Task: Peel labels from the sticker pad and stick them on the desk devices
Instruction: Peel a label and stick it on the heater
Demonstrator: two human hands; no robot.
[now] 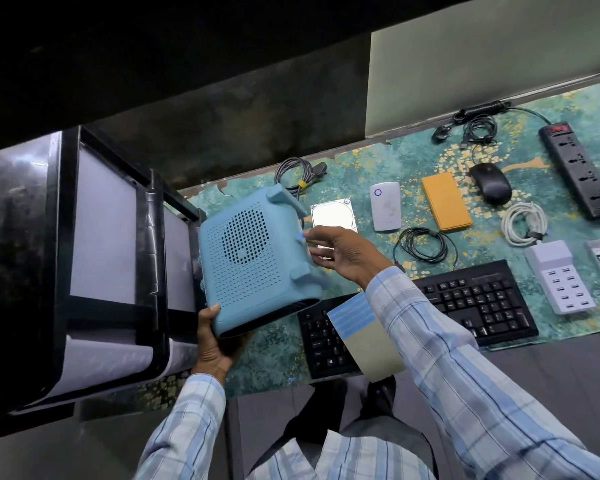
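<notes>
Desk (pixel 361 168): carries the keyboard (pixel 478 303) and the loose devices.
Blue device (pixel 250 258): tilted up off the desk, with its grille facing the camera.
Sticker pad (pixel 364 337): lies on the keyboard, just beside the right forearm.
Left hand (pixel 215 348): fingers curled round the device's near corner.
Right hand (pixel 347 258): fingers almost straight, index tip pressing the label.
Label (pixel 301 236): on the device's right side between 2 lugs, nearer the right hand.
Containers: none that I can make out.

Sticker pad (pixel 364 337) lies on the keyboard (pixel 465 306) at the bench's (pixel 343 181) near edge. Heater (pixel 250 258) to the left, hard drive (pixel 329 213) behind, and mouse (pixel 490 183) and power strip (pixel 581 171) back right.
</notes>
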